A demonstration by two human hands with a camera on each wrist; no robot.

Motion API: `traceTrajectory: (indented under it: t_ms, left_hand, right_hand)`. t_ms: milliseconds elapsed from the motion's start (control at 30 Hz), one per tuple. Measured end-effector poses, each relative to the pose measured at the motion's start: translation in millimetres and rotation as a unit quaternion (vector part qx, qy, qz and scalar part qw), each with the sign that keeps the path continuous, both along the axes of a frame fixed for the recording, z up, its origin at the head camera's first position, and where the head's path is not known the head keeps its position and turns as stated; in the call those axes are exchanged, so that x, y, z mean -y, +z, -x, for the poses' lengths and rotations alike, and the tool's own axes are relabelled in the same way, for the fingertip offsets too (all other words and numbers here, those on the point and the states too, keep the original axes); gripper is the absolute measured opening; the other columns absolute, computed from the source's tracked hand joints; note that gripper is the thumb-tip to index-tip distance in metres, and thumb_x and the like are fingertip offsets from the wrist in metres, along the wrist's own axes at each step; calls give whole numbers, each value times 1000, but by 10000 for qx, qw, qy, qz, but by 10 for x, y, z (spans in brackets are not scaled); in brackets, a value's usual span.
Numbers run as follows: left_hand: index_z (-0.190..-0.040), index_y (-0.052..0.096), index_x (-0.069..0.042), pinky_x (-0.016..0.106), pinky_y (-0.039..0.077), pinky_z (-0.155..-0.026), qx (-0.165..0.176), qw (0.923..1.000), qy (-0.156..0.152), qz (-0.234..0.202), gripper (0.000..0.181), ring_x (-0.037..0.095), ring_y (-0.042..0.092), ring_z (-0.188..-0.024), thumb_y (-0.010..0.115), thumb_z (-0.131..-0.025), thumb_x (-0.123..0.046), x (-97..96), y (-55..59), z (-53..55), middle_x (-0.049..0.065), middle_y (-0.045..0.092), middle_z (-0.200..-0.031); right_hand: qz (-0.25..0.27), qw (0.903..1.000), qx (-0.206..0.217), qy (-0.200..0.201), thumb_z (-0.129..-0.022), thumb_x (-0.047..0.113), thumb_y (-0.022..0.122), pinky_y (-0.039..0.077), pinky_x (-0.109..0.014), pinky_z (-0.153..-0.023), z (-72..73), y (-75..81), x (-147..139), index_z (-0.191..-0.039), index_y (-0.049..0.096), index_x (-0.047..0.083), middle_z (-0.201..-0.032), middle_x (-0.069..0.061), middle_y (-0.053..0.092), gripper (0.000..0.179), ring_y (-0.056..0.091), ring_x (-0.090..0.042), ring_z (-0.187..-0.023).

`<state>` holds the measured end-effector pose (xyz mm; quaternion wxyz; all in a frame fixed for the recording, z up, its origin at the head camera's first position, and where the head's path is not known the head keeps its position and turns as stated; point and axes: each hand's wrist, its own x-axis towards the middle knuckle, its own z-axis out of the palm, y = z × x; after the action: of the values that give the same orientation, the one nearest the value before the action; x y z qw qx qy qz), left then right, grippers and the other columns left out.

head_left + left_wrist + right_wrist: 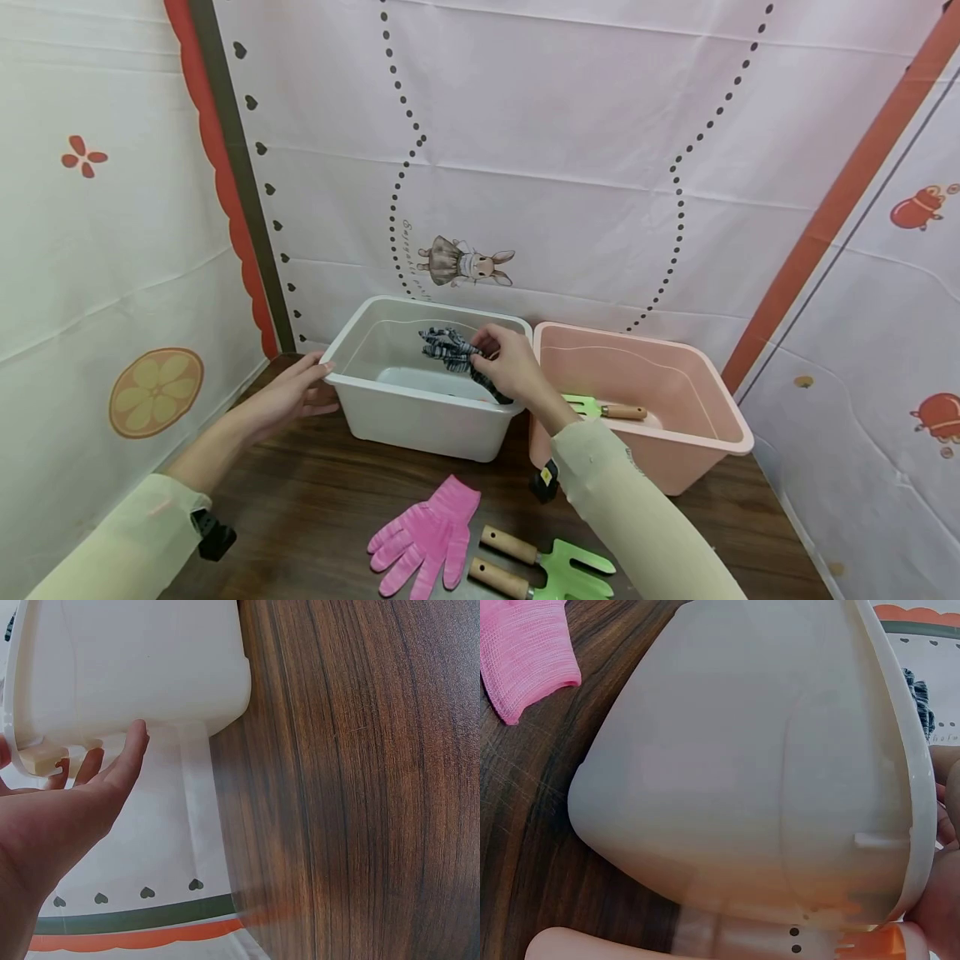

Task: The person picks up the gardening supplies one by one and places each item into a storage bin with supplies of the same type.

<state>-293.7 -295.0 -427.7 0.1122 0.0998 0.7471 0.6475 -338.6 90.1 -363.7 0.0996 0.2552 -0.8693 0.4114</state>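
My left hand [298, 388] holds the left rim of a white plastic bin [420, 419], thumb on the rim. Its other fingers reach beneath the rim, against the outer wall in the left wrist view. Over the bin's right half, my right hand [512, 363] pinches a bunched black-and-white patterned cloth [447, 347]. The cloth hangs partly inside the opening, and its exact kind cannot be made out. Much of the right hand is hidden behind the rim in the right wrist view, where only a bit of the cloth [920, 703] shows.
Right of the white bin stands a pink bin [693, 458] with a green, wooden-handled garden tool [624, 412] inside. In front on the dark wooden table [300, 492] lie a pink glove [431, 533] and two green garden tools [573, 571]. Printed cloth walls [585, 183] enclose the table.
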Motion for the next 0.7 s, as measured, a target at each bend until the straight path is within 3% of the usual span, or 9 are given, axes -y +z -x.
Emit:
traceTrajectory:
  t_ms: [200,700]
  left_hand:
    - [-166,16,-7,62,46,-113,-1,10000,-19,-1,70,48,41,-146,43,-115,-45,5,-10,3,31,27,-165]
    - [-167,18,-10,63,44,-115,80,9999,35,54,71,48,42,-146,44,-114,-49,23,-17,8,29,28,-166]
  right_hand:
    - [-128,9999,64,29,-96,4,75,61,-35,-83,-14,-22,-1,-108,71,10,-99,-2,72,14,68,-17,-91]
    - [-400,9989,-23,223,-94,5,75,60,-33,-82,-15,-69,13,-111,69,3,-96,-2,69,18,67,-15,-88]
